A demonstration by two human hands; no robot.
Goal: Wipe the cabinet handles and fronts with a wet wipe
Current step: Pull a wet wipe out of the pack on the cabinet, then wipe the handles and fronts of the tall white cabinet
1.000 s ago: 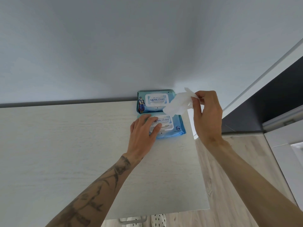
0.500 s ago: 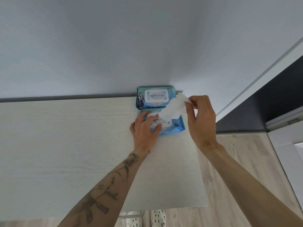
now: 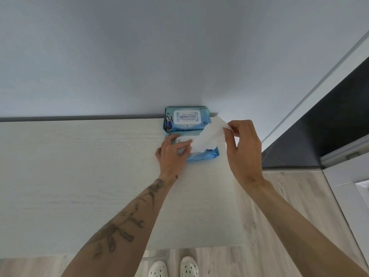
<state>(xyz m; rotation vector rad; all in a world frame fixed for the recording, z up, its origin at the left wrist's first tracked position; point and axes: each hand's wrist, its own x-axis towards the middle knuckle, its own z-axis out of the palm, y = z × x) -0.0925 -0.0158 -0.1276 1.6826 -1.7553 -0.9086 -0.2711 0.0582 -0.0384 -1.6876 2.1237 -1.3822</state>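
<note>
Two blue wet-wipe packs lie on the pale cabinet top (image 3: 79, 176) against the wall. The far pack (image 3: 186, 118) is closed. My left hand (image 3: 172, 154) presses down on the near pack (image 3: 201, 155), fingers over its white lid. My right hand (image 3: 242, 148) pinches one end of a white wet wipe (image 3: 209, 136). The wipe hangs across the near pack, and its lower end reaches my left fingertips. No cabinet handles or fronts show from this angle.
A grey-blue wall (image 3: 159, 56) rises behind the cabinet top. To the right are wood-look flooring (image 3: 289, 186), a dark panel (image 3: 329, 126) and a white unit (image 3: 349, 176). My white shoes (image 3: 173, 268) stand below the cabinet's front edge.
My right hand has lowered the wipe from above the packs onto the near pack. My left hand has stayed on that pack's lid, its fingers now meeting the wipe's lower end.
</note>
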